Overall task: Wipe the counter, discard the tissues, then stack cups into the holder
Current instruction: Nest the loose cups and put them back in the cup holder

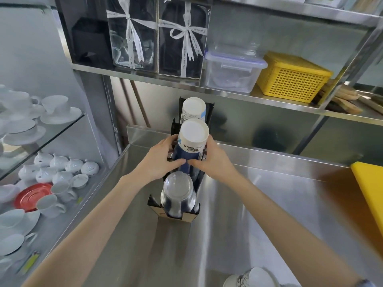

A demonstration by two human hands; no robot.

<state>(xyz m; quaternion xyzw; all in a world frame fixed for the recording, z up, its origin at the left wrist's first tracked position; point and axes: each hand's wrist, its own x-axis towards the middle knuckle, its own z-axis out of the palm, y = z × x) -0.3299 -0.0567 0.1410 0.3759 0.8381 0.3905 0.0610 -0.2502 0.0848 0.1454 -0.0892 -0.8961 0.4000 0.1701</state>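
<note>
A black cup holder (154, 200) with three slots stands on the steel counter (259, 214). Its middle slot holds an upside-down stack of blue-and-white paper cups (193, 134). My left hand (160, 160) and my right hand (213, 160) clasp this stack from both sides, thumbs nearly meeting in front. The rear slot carries another inverted paper cup stack (193, 107). In the front slot sits a stack of clear plastic cups (178, 190), bottoms up. More paper cups (251, 276) lie at the bottom edge of the view, partly cut off.
A yellow board (371, 187) lies at the counter's right edge. The shelf above carries gift boxes (157, 36), a clear lidded container (234, 71) and a yellow basket (294, 77). White teacups, saucers and a red saucer (31, 195) fill glass shelves at left.
</note>
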